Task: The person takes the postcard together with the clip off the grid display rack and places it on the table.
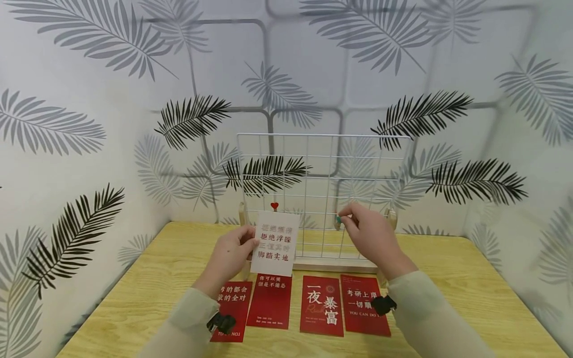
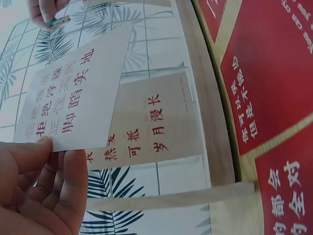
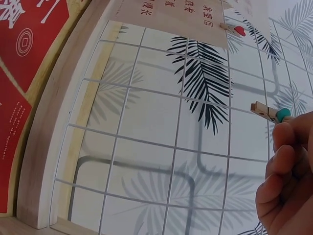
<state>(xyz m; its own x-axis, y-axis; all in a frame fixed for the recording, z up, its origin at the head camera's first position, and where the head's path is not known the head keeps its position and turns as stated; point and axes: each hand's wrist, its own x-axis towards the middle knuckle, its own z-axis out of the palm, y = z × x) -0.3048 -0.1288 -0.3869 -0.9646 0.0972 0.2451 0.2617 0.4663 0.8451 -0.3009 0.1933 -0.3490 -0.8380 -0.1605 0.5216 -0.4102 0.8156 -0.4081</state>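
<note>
My left hand (image 1: 230,251) pinches a white card (image 1: 275,243) with red and outlined lettering by its left edge, thumb on the front. The card is upright before a white wire grid rack (image 1: 322,134). Behind it, a cream card (image 2: 146,127) with red lettering hangs on the grid, mostly hidden in the head view. A small wooden clothespin with a red heart (image 3: 238,31) sits at that card's top. My right hand (image 1: 369,238) pinches a second clothespin (image 3: 266,112) by its teal end, in front of the grid's right half.
The rack stands on a wooden base (image 1: 335,264) on a yellow wood-grain table (image 1: 165,258). Several red cards lie in a row before it, among them one with large white characters (image 1: 321,318). Leaf-patterned covering (image 1: 313,64) surrounds the table's back and sides.
</note>
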